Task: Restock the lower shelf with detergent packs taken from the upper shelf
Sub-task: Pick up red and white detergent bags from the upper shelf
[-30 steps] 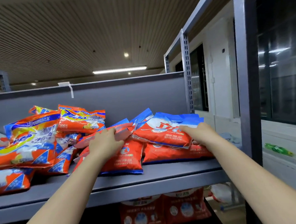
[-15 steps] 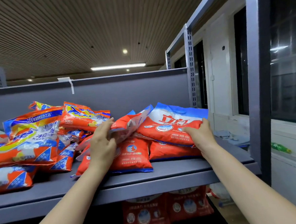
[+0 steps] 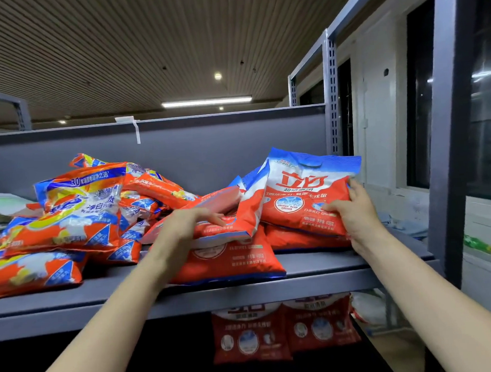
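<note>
Nearest the camera, two bare forearms reach up and forward over the front lip of the upper shelf (image 3: pixel 246 294). Below that lip, in the dark, two red detergent packs (image 3: pixel 283 328) stand upright side by side on the lower shelf, the place to be filled.

On the upper shelf the left hand (image 3: pixel 183 223) lies over a red and white pack (image 3: pixel 226 216), its fingers curled onto the top face and pinching it, probably to peel it off the flat red pack (image 3: pixel 232 259) underneath. The right hand (image 3: pixel 353 207) grips the right edge of a red and blue pack (image 3: pixel 306 193), thumb on the printed front, fingers hidden behind, and holds it tilted up with its blue top raised. That tilt looks like the start of a lift clear of the pack under it. So each hand is clamped on its own pack, one for each trip down.

To the left sits a loose heap of orange and yellow packs (image 3: pixel 75 215), touching the left-hand pack's neighbours; a careless pull could drag some along. On the right, the near grey upright post (image 3: pixel 452 130) stands close to the right arm's way out. Farther back, the grey back panel (image 3: pixel 178 155) closes the shelf, with a slatted ceiling and lamps beyond.
</note>
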`<state>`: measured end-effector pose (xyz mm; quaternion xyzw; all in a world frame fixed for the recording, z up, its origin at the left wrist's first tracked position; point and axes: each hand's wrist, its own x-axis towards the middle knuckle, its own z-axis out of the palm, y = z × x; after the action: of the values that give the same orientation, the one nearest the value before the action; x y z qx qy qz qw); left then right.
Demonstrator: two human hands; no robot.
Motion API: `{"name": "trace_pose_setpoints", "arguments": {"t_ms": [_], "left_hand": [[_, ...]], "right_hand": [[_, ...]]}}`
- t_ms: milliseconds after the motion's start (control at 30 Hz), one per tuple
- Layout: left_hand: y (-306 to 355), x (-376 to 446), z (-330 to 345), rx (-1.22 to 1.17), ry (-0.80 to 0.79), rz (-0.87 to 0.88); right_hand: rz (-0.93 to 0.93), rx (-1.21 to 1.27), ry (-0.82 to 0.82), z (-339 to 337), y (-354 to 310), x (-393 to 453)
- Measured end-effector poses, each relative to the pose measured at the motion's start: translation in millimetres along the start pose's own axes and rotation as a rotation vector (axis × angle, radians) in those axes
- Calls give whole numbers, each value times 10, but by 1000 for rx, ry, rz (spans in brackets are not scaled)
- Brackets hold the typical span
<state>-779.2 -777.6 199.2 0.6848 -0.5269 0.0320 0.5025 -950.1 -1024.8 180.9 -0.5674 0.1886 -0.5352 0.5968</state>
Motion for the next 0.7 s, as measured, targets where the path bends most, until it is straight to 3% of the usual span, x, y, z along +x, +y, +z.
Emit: {"name": "trace_pose_setpoints", "arguments": {"t_ms": [100, 167, 233, 300, 400, 500, 633, 700], "left_hand": [[-167, 228, -108, 350, 346, -184], [-256, 349, -152, 542, 508, -159], [-377, 514, -220, 619, 384, -255], [-515, 677, -313, 576, 181, -498], [-731, 779, -431, 468, 127, -710], [-761, 861, -487, 514, 80, -714], [-697, 967, -558, 245, -88, -827], [-655, 997, -565, 225, -153, -821]], "right_hand": [[136, 21, -12, 29, -132, 1], [216, 77, -43, 31, -159, 23], [255, 121, -46, 24, -149, 58], [247, 108, -18, 19, -115, 104], [212, -20, 22, 19, -28, 151], [210, -46, 59, -1, 25, 164], [199, -40, 78, -8, 38, 163], [193, -48, 67, -13, 35, 153]]}}
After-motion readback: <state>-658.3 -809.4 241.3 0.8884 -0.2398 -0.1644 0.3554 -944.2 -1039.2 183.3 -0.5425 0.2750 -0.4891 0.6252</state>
